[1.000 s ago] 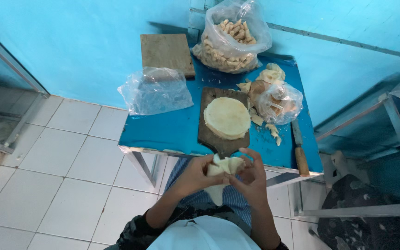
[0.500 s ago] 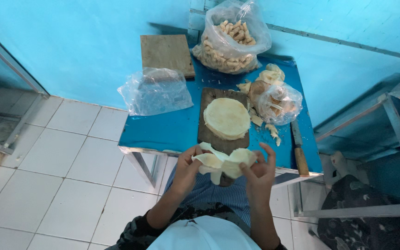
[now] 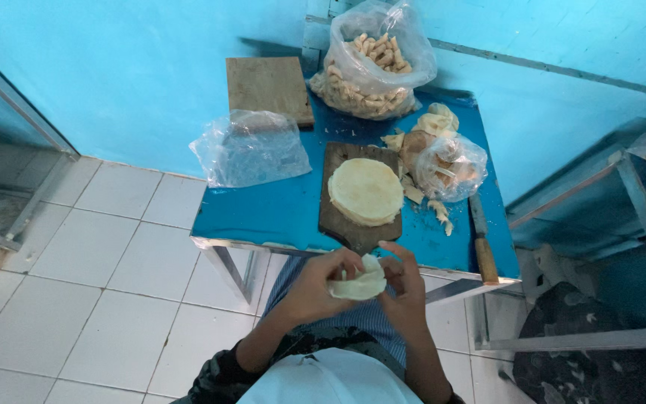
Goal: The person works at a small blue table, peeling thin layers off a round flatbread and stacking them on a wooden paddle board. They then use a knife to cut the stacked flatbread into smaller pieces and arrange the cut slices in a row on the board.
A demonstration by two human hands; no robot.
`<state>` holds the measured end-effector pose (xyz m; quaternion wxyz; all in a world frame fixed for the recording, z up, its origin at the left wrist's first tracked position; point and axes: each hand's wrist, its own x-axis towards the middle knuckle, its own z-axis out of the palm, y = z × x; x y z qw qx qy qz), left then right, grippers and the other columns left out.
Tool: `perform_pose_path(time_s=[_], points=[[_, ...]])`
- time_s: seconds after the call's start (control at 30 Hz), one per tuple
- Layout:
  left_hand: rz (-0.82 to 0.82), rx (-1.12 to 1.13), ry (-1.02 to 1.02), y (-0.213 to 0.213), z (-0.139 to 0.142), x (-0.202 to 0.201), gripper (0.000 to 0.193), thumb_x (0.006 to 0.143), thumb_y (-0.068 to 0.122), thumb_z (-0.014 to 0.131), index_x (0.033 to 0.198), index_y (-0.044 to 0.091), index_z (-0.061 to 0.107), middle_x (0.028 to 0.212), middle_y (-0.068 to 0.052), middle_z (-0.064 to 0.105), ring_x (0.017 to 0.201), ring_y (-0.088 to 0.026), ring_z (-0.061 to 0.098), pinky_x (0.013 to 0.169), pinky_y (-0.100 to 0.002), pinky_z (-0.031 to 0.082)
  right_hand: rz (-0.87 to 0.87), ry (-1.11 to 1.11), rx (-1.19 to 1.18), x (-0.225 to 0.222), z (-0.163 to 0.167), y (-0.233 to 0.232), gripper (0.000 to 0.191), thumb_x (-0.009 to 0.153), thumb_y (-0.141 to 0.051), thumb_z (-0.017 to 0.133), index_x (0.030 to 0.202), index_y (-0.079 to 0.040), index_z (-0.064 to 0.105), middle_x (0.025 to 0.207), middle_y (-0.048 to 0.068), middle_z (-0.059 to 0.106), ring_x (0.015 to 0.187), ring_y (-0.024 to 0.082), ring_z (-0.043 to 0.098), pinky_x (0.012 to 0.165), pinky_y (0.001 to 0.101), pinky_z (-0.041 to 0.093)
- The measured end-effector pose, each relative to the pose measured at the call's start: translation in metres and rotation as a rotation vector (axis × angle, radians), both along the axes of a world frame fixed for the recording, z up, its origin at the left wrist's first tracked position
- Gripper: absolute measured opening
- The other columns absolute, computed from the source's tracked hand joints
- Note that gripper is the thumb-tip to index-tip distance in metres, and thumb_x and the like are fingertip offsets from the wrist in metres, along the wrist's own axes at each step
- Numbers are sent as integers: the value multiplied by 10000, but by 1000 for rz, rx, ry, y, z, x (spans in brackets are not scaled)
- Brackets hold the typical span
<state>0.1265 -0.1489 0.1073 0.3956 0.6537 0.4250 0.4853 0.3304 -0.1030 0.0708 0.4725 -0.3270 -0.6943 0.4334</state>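
Note:
Both of my hands hold one pale round dough wrapper [image 3: 358, 285], folded over, just below the front edge of the blue table [image 3: 263, 209]. My left hand [image 3: 315, 286] grips its left side and my right hand [image 3: 404, 284] pinches its right side. Beyond them a stack of flat round wrappers [image 3: 366, 191] lies on a dark wooden cutting board [image 3: 342, 224] on the table.
A clear bag of pale finger-shaped pieces [image 3: 371, 63] stands at the back, next to a second wooden board [image 3: 267, 86]. An empty-looking clear bag [image 3: 248, 146] lies left, a bag with dough scraps [image 3: 446, 164] right. A wooden-handled knife [image 3: 482, 243] lies near the right edge. A metal rack [image 3: 637, 202] stands right.
The wrapper was bunched between my hands, then spread open half a second ago. Now it is folded over into a half round, held closer together.

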Motion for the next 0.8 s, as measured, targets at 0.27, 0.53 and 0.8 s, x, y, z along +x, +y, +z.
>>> perform_pose_path(time_s=[0.27,0.53,0.8], points=[[157,187,-16,11,-31,-1,138,982,143,720,1020,42,635,841,-41,582,717,-105,548,630,-301,450,-11,24,-43,-1,2,-6,617,854,66,773,1398,-91,528,942,54,671,861,107,671,720,253,571],[99,-61,-406,13,-37,-1,267,1006,254,686,1101,8,641,922,-29,689,861,-43,606,727,-255,520,115,146,-235,-4,6,3,687,850,48,728,1457,-97,439,1051,72,660,973,143,701,771,280,595],[17,-77,-41,10,-38,0,338,910,237,853,1098,-9,720,887,-102,715,831,-88,603,710,-302,527,-119,19,-46,-3,3,0,682,764,77,827,1370,-73,551,994,54,666,935,144,715,747,288,628]])
